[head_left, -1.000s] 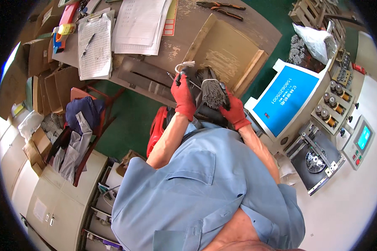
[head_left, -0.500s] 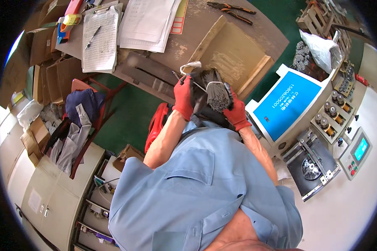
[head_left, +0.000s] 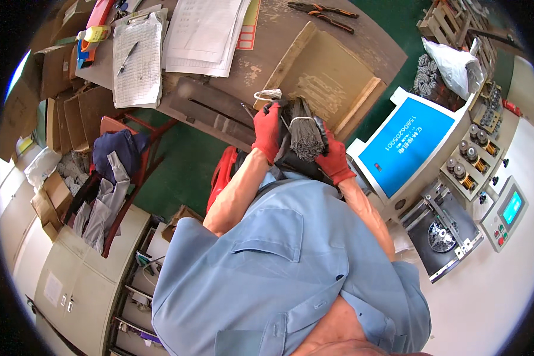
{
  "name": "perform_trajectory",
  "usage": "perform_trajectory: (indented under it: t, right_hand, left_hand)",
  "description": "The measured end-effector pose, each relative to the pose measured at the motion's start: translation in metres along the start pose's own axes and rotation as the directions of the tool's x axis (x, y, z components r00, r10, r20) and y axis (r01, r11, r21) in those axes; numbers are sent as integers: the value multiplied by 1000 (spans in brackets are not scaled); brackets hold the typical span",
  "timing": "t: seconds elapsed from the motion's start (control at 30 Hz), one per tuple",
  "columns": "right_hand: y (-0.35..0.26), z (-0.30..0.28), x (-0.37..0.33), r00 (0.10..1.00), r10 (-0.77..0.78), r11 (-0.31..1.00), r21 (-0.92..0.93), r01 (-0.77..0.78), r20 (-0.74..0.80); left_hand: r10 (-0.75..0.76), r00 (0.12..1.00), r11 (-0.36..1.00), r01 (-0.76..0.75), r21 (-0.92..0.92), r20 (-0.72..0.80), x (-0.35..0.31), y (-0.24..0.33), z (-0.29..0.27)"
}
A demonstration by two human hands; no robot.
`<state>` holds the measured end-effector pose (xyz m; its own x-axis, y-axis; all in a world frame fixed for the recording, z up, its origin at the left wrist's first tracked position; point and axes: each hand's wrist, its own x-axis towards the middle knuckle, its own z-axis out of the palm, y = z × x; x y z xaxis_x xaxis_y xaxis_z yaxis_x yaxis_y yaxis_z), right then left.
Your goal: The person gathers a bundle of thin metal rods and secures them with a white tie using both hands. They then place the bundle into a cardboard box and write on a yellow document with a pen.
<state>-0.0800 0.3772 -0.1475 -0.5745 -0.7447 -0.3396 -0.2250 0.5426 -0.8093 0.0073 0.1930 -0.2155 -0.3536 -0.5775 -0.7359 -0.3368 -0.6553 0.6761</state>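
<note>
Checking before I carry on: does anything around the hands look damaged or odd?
The desk looks worn: pale patches break its brown surface beside the papers. The tray shows pale streaks inside, perhaps scuffs. The grey bundle looks neatly banded.

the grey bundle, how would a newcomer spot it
On the brown table, find the shallow tan tray. At its near end, between the red-gloved left hand and right hand, is the grey bundle. A pale band around many thin strands sets it apart from the white cord nearby.
</note>
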Motion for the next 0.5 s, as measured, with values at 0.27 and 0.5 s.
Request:
perform_trajectory:
  t: [0.27,0.5]
  right_hand:
    - [3,1,3,999,27,1000,15,-27,33]
    - [4,4,2,998,50,999,-12,-50,26]
  left_hand:
    - [361,896,797,-440,413,258,-7,20,9]
    - [16,871,909,-217,355,491,24,34,-2]
